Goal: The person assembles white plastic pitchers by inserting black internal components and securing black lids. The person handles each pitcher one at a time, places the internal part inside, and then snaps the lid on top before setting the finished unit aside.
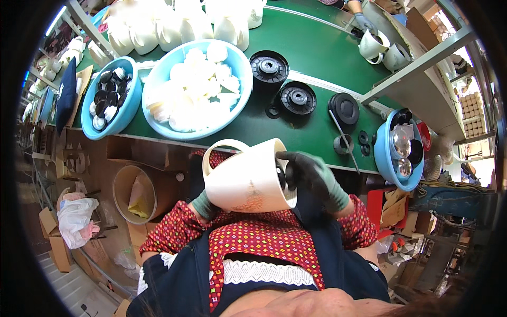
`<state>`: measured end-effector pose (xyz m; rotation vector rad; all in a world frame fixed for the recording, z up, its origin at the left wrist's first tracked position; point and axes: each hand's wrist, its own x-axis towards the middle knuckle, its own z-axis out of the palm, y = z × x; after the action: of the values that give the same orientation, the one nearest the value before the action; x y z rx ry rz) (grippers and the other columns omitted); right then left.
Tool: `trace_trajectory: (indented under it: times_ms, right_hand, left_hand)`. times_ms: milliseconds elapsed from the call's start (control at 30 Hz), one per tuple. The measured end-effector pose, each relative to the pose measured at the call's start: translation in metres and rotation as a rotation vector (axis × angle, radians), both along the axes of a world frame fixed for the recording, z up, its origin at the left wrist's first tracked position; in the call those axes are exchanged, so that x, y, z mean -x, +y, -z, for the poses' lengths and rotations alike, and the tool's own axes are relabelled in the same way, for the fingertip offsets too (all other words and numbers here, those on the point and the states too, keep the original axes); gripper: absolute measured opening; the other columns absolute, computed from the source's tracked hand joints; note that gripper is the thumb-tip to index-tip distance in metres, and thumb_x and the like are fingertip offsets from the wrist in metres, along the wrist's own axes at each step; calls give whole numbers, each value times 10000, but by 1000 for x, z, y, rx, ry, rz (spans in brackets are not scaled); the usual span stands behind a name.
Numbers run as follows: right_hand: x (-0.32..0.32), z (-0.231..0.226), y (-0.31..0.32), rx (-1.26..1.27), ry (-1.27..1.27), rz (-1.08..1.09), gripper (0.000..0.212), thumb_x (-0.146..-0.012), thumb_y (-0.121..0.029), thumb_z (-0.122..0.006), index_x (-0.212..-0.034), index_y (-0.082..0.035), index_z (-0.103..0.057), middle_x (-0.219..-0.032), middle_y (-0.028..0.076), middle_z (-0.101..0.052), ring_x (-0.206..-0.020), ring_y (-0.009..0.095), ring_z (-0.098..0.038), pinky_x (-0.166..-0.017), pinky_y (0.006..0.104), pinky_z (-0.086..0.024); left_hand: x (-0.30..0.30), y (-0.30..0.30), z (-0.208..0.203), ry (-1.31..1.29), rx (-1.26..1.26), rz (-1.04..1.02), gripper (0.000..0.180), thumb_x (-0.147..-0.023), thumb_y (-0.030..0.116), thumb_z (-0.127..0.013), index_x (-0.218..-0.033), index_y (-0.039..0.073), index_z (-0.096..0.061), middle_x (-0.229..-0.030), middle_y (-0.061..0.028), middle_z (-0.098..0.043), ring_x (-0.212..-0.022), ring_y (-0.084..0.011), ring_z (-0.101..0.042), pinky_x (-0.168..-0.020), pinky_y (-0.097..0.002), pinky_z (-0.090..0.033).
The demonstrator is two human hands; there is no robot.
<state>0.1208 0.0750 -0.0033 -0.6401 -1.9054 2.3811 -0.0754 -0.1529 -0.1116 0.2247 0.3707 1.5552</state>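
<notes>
A white jug body [243,177] with a loop handle and a printed reddish pattern lies tilted on its side above my lap, its open end facing right. My left hand [206,205], in a green and dark glove, grips it from below on the left, with most fingers hidden behind the jug. Gloved the same way, my right hand [314,179] is at the open end, slightly blurred. Its fingers curl in at the rim, against a black part [281,177] seated inside the opening. What those fingers pinch is hidden.
On the green bench [317,58] stand a blue basin of white parts [244,87], a basin of black and white caps [136,100], black round bases [298,98] and a basin of shiny parts [383,158]. White jugs [169,34] line the back. A co-worker's gloved hand [364,22] touches a jug.
</notes>
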Motion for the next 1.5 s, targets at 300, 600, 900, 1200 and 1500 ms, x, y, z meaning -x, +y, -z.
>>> trace_trajectory:
  times_ms: [300, 600, 900, 1200, 1500]
  right_hand:
    - [79, 222, 204, -629, -690, 887, 432, -944, -385, -745, -1151, -6, -739, -1076, 203, -770, -878, 332, -776, -703, 451, -661]
    - [62, 151, 166, -774, -176, 961, 265, -950, -195, -742, -1116, 12, -743, -993, 169, -797, -902, 291, -761, -830, 410, -578]
    - [-10, 47, -53, 99, 114, 563, 562, -954, -130, -771, -1446, 53, -571, -1300, 122, -711, -1170, 216, -684, -1032, 342, -542]
    - [-46, 53, -79, 598, 444, 528, 592, -1015, -225, -587, -1534, 44, -497, -1386, 147, -674, -1238, 234, -672, -1112, 373, -522]
    - [-47, 63, -101, 809, 571, 420, 708, -1100, -519, -490, -1614, -36, -428, -1584, 157, -548, -1443, 273, -541, -1260, 443, -386]
  left_hand:
    - [29, -44, 37, 416, 139, -158, 715, -1141, 530, -392, -1707, 129, -218, -1705, -150, -349, -1526, -325, -412, -1254, -520, -402]
    - [36, -50, 34, 439, 159, -314, 712, -1140, 517, -403, -1707, 128, -219, -1706, -149, -348, -1528, -321, -410, -1251, -514, -404]
    - [15, -13, 12, 344, 1, -128, 709, -1139, 505, -414, -1707, 127, -220, -1707, -147, -347, -1531, -317, -409, -1248, -508, -406]
    - [-6, -12, -2, 328, -36, -70, 707, -1138, 492, -425, -1708, 126, -222, -1708, -146, -346, -1533, -313, -407, -1246, -502, -407]
    - [-17, -17, -5, 329, -38, -46, 705, -1137, 480, -436, -1708, 125, -223, -1708, -144, -346, -1535, -309, -406, -1243, -496, -409]
